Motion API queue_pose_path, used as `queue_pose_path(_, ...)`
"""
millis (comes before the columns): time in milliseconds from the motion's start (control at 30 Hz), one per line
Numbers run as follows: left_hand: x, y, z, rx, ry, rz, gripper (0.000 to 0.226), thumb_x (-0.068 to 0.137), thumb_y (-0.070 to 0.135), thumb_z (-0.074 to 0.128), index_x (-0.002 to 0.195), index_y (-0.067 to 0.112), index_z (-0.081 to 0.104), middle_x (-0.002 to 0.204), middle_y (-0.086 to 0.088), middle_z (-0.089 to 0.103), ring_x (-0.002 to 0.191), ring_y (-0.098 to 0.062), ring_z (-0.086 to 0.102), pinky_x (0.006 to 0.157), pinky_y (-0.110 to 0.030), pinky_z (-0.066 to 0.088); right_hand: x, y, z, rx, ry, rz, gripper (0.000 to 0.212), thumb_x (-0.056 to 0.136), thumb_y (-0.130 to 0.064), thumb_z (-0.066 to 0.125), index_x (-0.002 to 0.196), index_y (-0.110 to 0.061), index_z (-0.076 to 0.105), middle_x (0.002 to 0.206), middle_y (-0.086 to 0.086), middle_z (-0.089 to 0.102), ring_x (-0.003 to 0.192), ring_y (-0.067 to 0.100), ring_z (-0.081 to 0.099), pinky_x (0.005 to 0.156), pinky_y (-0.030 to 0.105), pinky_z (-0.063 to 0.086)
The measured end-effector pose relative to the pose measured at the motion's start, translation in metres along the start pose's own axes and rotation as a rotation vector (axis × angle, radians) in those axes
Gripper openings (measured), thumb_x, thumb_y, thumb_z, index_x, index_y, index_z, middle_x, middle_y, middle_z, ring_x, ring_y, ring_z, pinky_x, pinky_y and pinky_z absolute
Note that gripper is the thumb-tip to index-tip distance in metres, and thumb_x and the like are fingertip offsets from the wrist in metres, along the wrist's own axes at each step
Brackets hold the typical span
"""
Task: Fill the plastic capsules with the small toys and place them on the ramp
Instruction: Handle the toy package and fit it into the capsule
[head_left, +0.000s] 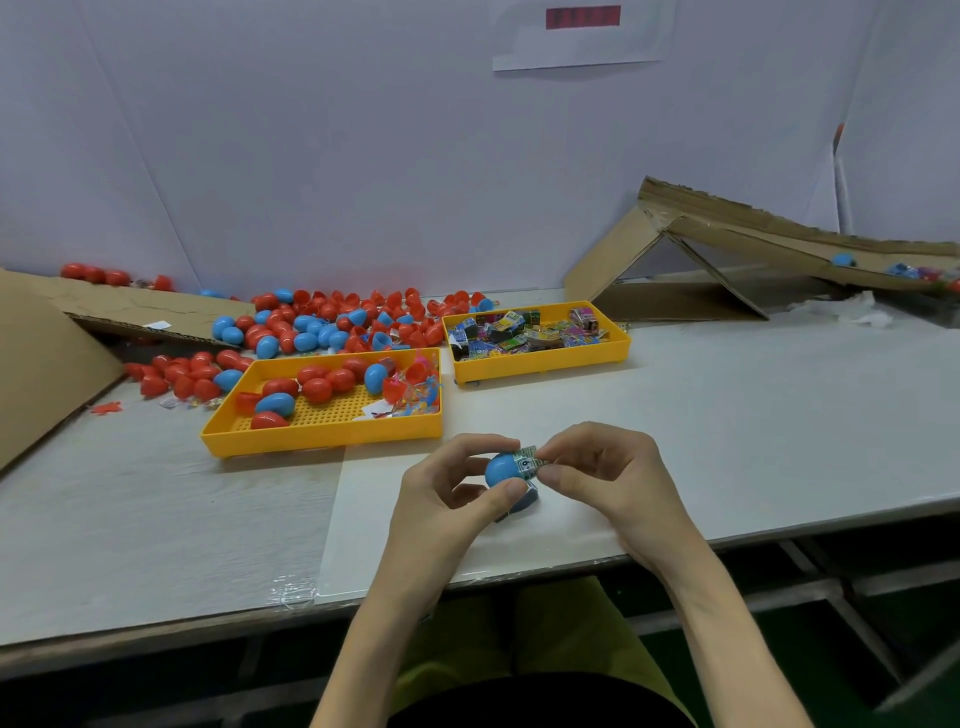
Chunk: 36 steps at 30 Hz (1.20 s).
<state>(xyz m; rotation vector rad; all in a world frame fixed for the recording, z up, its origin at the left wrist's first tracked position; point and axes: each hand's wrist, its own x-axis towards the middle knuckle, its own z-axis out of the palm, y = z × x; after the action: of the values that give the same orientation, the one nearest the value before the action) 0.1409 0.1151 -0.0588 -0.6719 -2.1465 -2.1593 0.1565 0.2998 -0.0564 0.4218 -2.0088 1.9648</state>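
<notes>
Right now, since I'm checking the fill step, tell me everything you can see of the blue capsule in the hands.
The blue capsule is a smooth, glossy plastic shell, rounded end pointing left, held over the white table. The left hand grips it between thumb and fingers; the right hand pinches a printed toy packet at its right end.

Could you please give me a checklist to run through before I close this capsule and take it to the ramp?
1. Left hand grips the blue capsule half: ok.
2. Right hand pinches the toy packet at the opening: ok.
3. Packet fully inside: not ok, it sticks out.
4. Second half at hand: cannot tell; the dark shape under the capsule is unclear.
5. Cardboard ramp bare along its upper stretch: ok; another capsule lies lower down.
</notes>
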Motion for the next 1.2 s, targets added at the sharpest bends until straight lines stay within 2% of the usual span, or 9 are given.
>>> queue_pose_path(167,0.000,0.001,0.001,0.026,0.009,-0.012,0.025,0.075,0.028,0.078,0.099,0.033,0.074,0.104,0.003,0.073,0.098,-0.026,0.069,0.080,-0.049,0.060,0.000,0.002,0.000,-0.029,0.006,0.000,0.015,0.074,-0.014,0.079,0.082,-0.027,0.078,0.086,0.006,0.075,0.086,0.034,0.067,0.082,0.046,0.055)
queue_pose_path(400,0.000,0.001,0.001,0.045,0.014,0.016,0.025,0.075,0.026,0.085,0.097,0.030,0.074,0.101,0.002,0.073,0.098,-0.025,0.070,0.082,-0.051,0.060,0.000,0.004,0.000,-0.098,-0.002,-0.010,0.019,0.077,-0.008,0.079,0.086,-0.024,0.077,0.090,0.003,0.075,0.087,0.030,0.069,0.081,0.053,0.055)
queue_pose_path(533,-0.001,0.000,0.002,0.032,0.043,0.022,0.024,0.072,0.027,0.081,0.095,0.029,0.075,0.099,0.001,0.074,0.097,-0.025,0.071,0.079,-0.043,0.061,0.000,0.003,0.002,-0.143,0.037,-0.032,0.026,0.077,-0.004,0.081,0.091,-0.026,0.076,0.090,-0.001,0.075,0.078,0.020,0.068,0.072,0.037,0.057)
queue_pose_path(633,-0.001,-0.001,0.003,-0.018,0.083,0.028,0.023,0.071,0.026,0.081,0.093,0.028,0.076,0.097,0.002,0.075,0.093,-0.020,0.073,0.071,-0.027,0.060,0.000,0.003,0.008,-0.290,0.141,-0.080,0.032,0.074,-0.015,0.086,0.096,-0.030,0.068,0.093,-0.012,0.069,0.071,0.012,0.064,0.065,0.021,0.051)
queue_pose_path(733,0.000,-0.002,0.002,-0.056,0.140,0.038,0.024,0.070,0.027,0.081,0.093,0.027,0.075,0.100,0.004,0.076,0.095,-0.016,0.073,0.077,-0.021,0.057,-0.002,0.004,0.017,-0.435,0.264,-0.150,0.031,0.073,-0.025,0.087,0.085,-0.033,0.059,0.083,-0.017,0.064,0.069,0.010,0.064,0.061,0.012,0.049)
queue_pose_path(800,0.001,-0.002,0.000,-0.081,0.166,0.052,0.023,0.072,0.026,0.080,0.095,0.027,0.075,0.102,0.004,0.076,0.098,-0.015,0.072,0.079,-0.020,0.056,-0.004,0.006,0.026,-0.479,0.284,-0.216,0.023,0.078,-0.025,0.084,0.080,-0.033,0.062,0.080,-0.017,0.067,0.071,0.007,0.066,0.063,0.009,0.047)
queue_pose_path(867,0.001,-0.003,-0.001,-0.128,0.207,0.062,0.022,0.075,0.025,0.079,0.096,0.026,0.075,0.102,0.002,0.076,0.099,-0.016,0.072,0.078,-0.020,0.056,-0.006,0.008,0.038,-0.498,0.294,-0.271,0.017,0.081,-0.020,0.080,0.087,-0.032,0.070,0.086,-0.018,0.070,0.076,0.004,0.067,0.068,0.007,0.047)
queue_pose_path(1033,0.002,-0.004,-0.003,-0.274,0.420,0.098,0.021,0.074,0.025,0.078,0.094,0.028,0.075,0.101,-0.003,0.076,0.098,-0.019,0.073,0.076,-0.020,0.056,-0.001,0.013,0.072,-0.493,0.255,-0.302,0.041,0.080,-0.016,0.082,0.118,-0.023,0.070,0.106,-0.016,0.071,0.093,-0.004,0.066,0.078,0.005,0.048)
queue_pose_path(1200,0.004,-0.005,-0.005,-0.383,0.508,0.079,0.022,0.066,0.028,0.081,0.088,0.028,0.075,0.098,-0.005,0.076,0.098,-0.019,0.073,0.076,-0.021,0.056,0.005,0.015,0.095,-0.561,0.364,-0.361,0.039,0.078,-0.018,0.082,0.116,-0.017,0.072,0.108,-0.009,0.073,0.101,-0.004,0.064,0.087,0.005,0.047)
